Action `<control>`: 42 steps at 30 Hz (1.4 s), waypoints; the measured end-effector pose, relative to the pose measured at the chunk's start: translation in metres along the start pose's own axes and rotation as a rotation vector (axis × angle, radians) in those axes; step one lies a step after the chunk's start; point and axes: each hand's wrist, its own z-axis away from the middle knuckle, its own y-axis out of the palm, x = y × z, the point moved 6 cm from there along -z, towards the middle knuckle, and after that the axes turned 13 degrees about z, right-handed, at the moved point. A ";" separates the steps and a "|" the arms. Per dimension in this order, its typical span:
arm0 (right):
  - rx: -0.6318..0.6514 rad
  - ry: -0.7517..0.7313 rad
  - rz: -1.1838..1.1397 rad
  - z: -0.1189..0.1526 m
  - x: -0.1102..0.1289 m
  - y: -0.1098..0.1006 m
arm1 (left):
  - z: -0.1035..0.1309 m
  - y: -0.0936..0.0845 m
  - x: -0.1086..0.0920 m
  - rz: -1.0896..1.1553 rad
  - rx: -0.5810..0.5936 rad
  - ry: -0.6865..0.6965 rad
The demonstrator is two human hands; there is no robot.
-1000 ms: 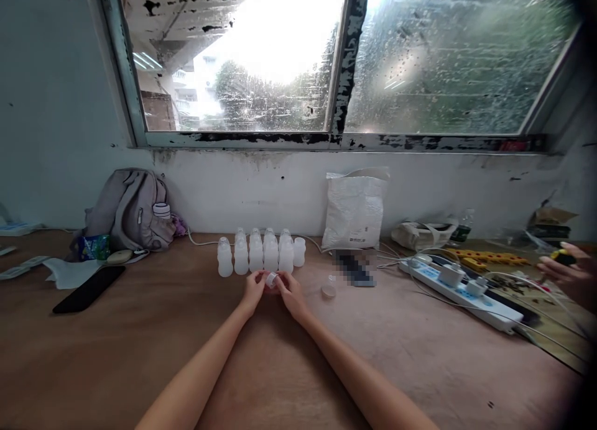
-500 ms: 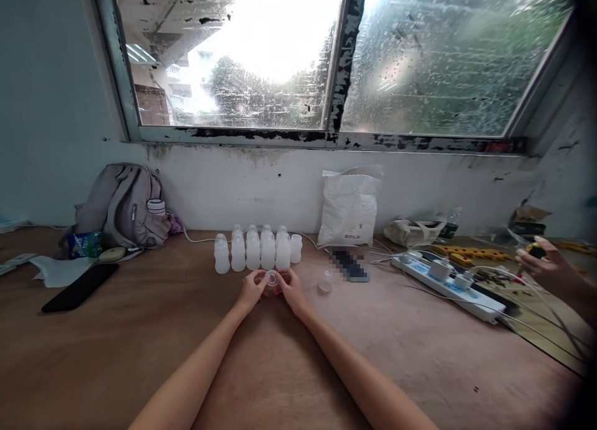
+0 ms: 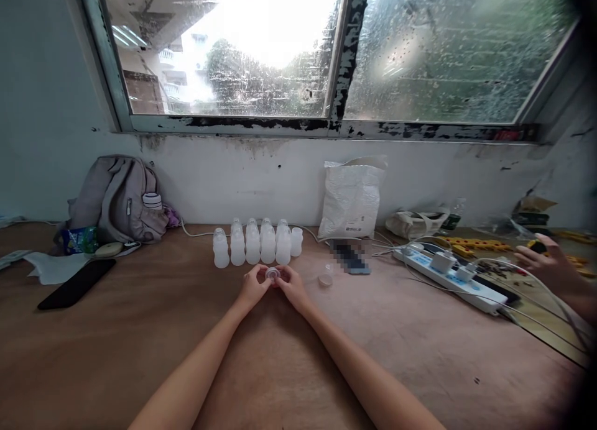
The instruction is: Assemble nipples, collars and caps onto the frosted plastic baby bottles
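My left hand and my right hand meet just above the table, fingertips closed from both sides on a small clear round bottle top. Its details are too small to make out, and fingers cover its edges. Just beyond my hands stand several milky-white feeding bottles in a row, most with tops on. At the row's right end, a shorter white bottle shows no tall top. To the right of my right hand, a clear cap rests on the table.
A partly blurred phone and a white mailing bag are beyond the cap. At right lies a power strip with cables; past it, another person's hand holds a tool. A black phone and grey backpack sit at left.
The round piece has tilted between my fingers, its open ring face showing less. My hands stay together in nearly the same spot. The whole view has shifted slightly.
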 end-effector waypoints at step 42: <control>-0.024 -0.069 0.207 0.010 0.022 -0.005 | 0.006 0.007 -0.003 0.024 0.055 0.006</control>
